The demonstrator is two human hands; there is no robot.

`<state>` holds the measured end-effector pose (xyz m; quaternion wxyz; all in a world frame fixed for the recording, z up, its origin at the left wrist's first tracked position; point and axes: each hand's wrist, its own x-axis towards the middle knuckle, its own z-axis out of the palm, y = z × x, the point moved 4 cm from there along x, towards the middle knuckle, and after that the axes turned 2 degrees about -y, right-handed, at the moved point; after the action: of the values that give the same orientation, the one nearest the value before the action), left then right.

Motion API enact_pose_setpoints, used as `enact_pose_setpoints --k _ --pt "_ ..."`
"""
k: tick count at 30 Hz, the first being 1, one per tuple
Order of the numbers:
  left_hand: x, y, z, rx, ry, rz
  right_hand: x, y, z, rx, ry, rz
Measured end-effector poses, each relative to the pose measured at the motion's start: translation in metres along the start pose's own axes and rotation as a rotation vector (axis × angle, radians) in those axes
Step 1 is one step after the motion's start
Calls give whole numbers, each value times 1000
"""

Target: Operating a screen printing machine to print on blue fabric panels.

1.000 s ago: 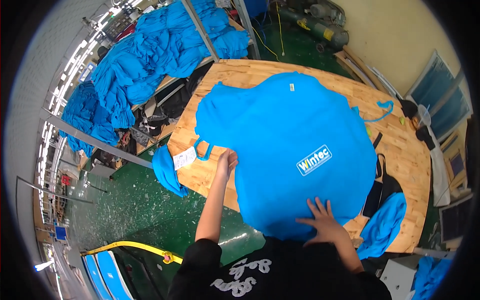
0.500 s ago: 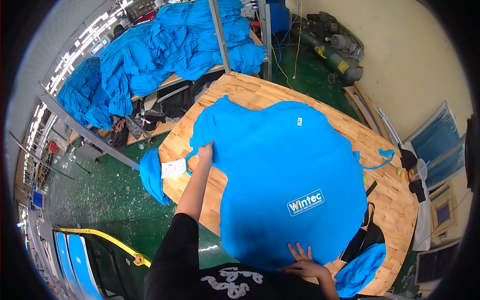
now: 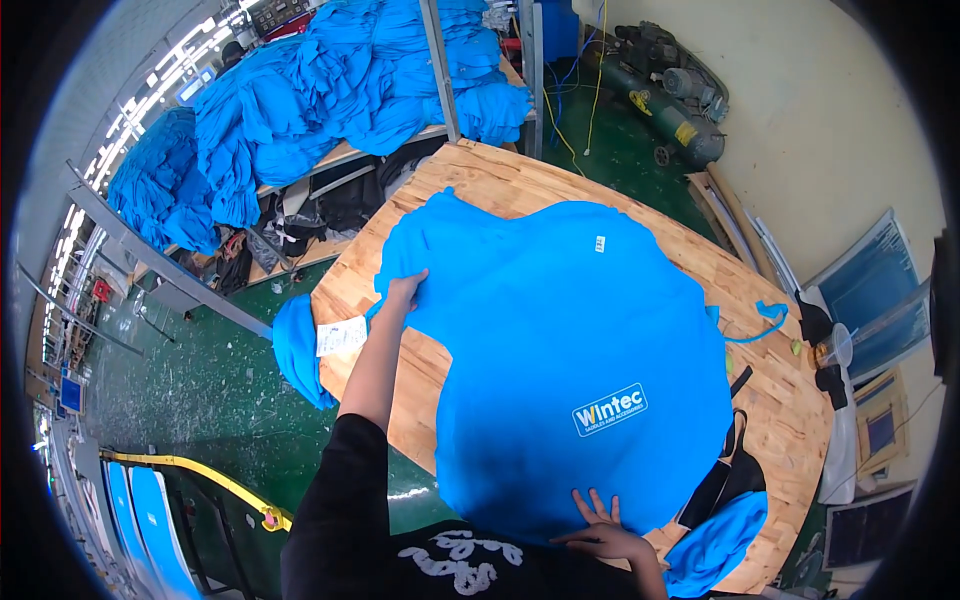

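Fingers of the left hand (image 3: 403,291) seem to grip the rim of the blue cloth (image 3: 560,340) at its 10 o'clock, a digit showing on top and the rest mostly hidden. Those of the right hand (image 3: 604,532) are fanned out and released, resting on the cloth near its 6 o'clock, close to the black shirt (image 3: 340,500).

The cloth lies spread over the wooden table (image 3: 790,430), its printed patch (image 3: 610,410) face up; around 7 o'clock it reaches past the table's edge.

The step in hand looks to be smoothing and squaring the cloth. To do that well, the right palm should press lightly as an anchor while the left eases the rim toward 10 o'clock, just enough to flatten the shallow ripples there. A hard tug could drag the whole piece askew, and the overhang could pull it toward the lap.

As for pose, the left arm reaches out nearly straight toward 11 o'clock; the right forearm comes up from 5 o'clock, wrist bent, hand turned inward toward 10 o'clock.
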<state>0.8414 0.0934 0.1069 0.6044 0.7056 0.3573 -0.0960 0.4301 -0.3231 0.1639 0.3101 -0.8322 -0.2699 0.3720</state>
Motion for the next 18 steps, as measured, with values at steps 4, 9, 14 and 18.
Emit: enact_pose_setpoints --k 4,9,14,18 --pt "12 4 5 250 201 354 0 -2 -1 -25 23 -2" --pt "52 -17 -10 -343 25 169 1 3 4 8 -4 4" --pt "97 -47 -46 -839 -216 232 3 7 9 -219 5 -33" --pt "66 -56 -73 -944 122 375 12 7 2 -113 52 -45"
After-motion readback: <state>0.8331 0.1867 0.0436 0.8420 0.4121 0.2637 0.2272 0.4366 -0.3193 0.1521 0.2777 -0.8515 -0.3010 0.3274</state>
